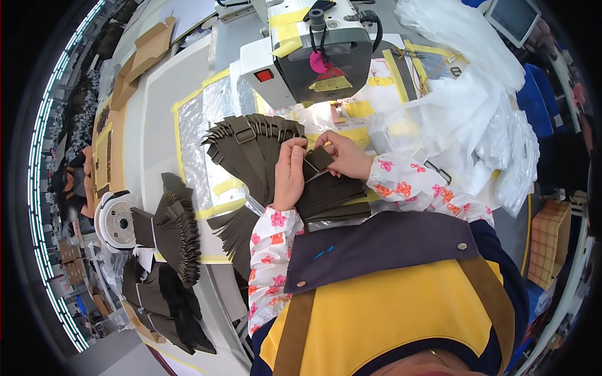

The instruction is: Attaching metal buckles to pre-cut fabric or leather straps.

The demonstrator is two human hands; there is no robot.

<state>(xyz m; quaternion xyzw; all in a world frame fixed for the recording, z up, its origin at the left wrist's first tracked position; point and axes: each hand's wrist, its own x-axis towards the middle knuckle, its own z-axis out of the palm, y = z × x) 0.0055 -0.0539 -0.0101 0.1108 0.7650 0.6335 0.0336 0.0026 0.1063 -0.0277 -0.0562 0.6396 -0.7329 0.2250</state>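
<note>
A pale worktable (163,94) carries a grey sewing machine (316,47), set squarely ahead of the person so its needle end faces the hands. Clear plastic bags (495,119) are heaped to the right, off the sewing area yet near the right arm. A dark stack of finished strap pieces (179,235) sits at the table's left edge beside a small white fan (116,222), well apart from the work. Just below the machine, a fan of dark olive straps (251,147) with metal buckles lies spread flat, overlapped so each end shows. The left hand (290,175) rests on this fan, fingers curled, pinning it while pinching one strap (318,160). The right hand (348,156) meets it, thumb and fingertips closed on the same strap's end, holding it lifted just above the fan.
</note>
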